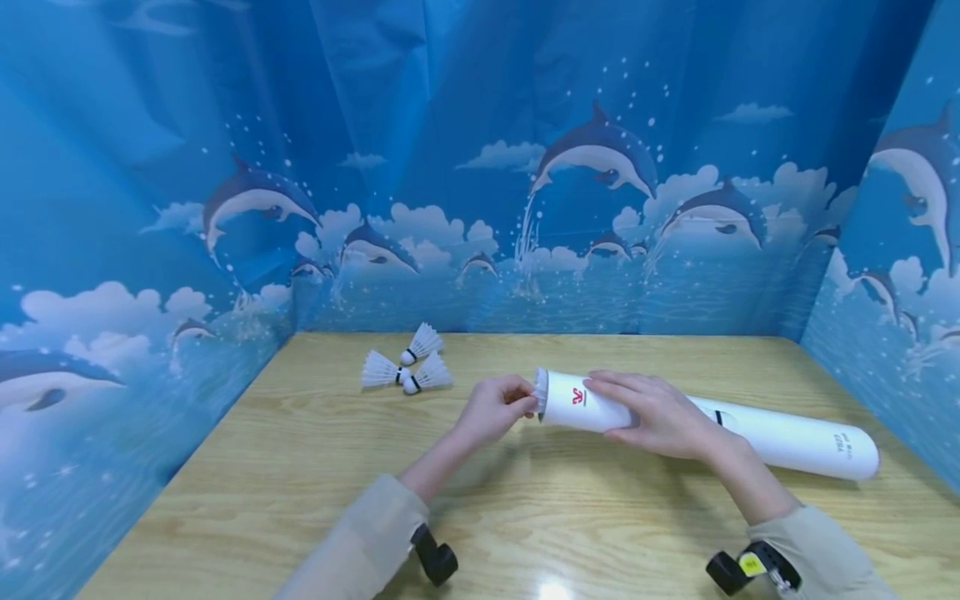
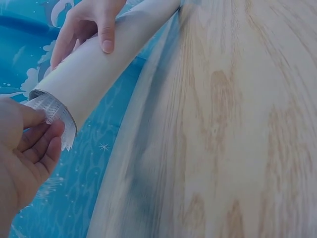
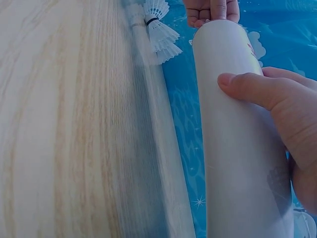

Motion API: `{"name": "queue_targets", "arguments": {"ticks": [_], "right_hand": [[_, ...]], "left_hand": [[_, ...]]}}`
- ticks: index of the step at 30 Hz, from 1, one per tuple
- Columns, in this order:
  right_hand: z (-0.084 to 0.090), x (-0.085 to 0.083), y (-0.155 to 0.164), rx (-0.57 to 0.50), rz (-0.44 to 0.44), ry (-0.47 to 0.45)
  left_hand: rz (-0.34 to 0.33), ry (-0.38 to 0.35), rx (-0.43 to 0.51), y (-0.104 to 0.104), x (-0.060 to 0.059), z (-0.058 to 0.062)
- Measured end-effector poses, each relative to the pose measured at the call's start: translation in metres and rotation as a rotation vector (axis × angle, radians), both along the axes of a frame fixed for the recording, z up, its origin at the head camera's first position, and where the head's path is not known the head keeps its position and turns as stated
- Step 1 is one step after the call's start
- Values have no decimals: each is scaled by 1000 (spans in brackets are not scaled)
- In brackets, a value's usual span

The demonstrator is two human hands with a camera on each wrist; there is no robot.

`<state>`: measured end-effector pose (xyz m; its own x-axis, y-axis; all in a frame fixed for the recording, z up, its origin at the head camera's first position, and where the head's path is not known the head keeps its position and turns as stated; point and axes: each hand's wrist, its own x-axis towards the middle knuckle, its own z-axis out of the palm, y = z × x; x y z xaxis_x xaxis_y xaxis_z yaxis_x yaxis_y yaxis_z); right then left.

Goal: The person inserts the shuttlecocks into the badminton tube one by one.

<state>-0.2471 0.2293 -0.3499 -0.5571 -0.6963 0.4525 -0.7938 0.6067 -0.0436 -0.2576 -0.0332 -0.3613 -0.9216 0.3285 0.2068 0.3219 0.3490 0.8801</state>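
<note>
Left arm: reaches in from the lower left, beige sleeve to the wrist, forearm angled up and right toward the tube mouth.
Left hand (image 1: 495,408): fingers curled inward at the open end of the tube, thumb above and fingers below.
Left grip: clamped on the feather skirt of a shuttlecock (image 2: 54,116) that sticks out of the tube mouth; the wrist view shows the white mesh feathers pinched between thumb and curled fingers.
Right arm: comes in from the lower right, beige sleeve, forearm angled up and left along the tube.
Right hand (image 1: 652,414): lies over the top of the tube just behind its mouth, palm down.
Right grip: fingers wrapped over the tube's far side, thumb (image 3: 252,89) pressed on the near side; closed round the tube and holding it.
Tube (image 1: 780,437): long, white, cylindrical, lying on its side on the table, mouth pointing left, far end capped toward the right edge; red logo near the mouth, dark band midway, small print near the cap.
Tube contents: one shuttlecock partly out at the mouth; anything deeper inside cannot be seen.
Loose shuttlecocks (image 1: 408,367): three, white, lying in a cluster on the table, well left of the tube mouth and behind the left hand.
Table (image 1: 300,467): light wood grain.
Backdrop (image 1: 600,158): blue dolphin-print sheeting on three sides.
</note>
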Motion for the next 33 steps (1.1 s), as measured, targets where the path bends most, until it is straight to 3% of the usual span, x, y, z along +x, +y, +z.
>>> {"name": "queue_targets", "arguments": {"ticks": [16, 24, 33], "right_hand": [[0, -2, 0, -3, -14, -5], [0, -2, 0, -8, -13, -6], [-1, -3, 1, -5, -12, -15]], "left_hand": [[-9, 16, 41, 10, -2, -9], [-1, 92, -70, 11, -3, -10], [15, 45, -90, 12, -3, -9]]}}
